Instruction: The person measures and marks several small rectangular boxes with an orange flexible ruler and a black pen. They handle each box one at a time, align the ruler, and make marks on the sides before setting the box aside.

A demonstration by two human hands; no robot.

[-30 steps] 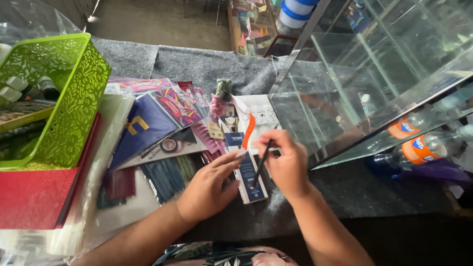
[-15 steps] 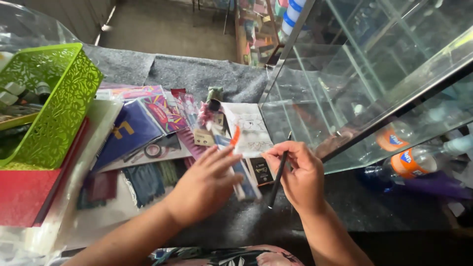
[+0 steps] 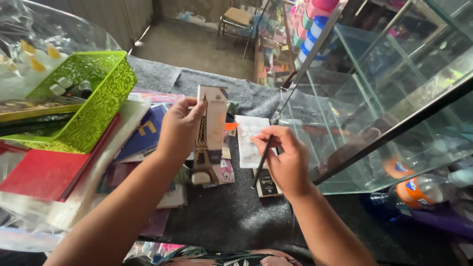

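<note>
My left hand (image 3: 178, 129) holds a tall narrow box (image 3: 209, 130) upright above the counter; the box is cream and brown with a tower picture on it. My right hand (image 3: 283, 158) grips a thin dark stick (image 3: 262, 160) that slants down toward the counter. Under and between the hands lie a white printed packet (image 3: 249, 140) and a small dark packet (image 3: 268, 184). A heap of colourful flat packets (image 3: 143, 135) spreads to the left of the box.
A green lattice basket (image 3: 93, 106) with small bottles stands at the left, above a red flat box (image 3: 47, 172) in clear plastic. A glass display case (image 3: 374, 98) fills the right, with orange-labelled drink bottles (image 3: 419, 189) beside it. Grey felt (image 3: 231, 216) covers the counter.
My left hand has lifted the tall box from the counter and stood it upright. The right hand keeps the stick. The view has tilted up, showing more floor and a chair.
</note>
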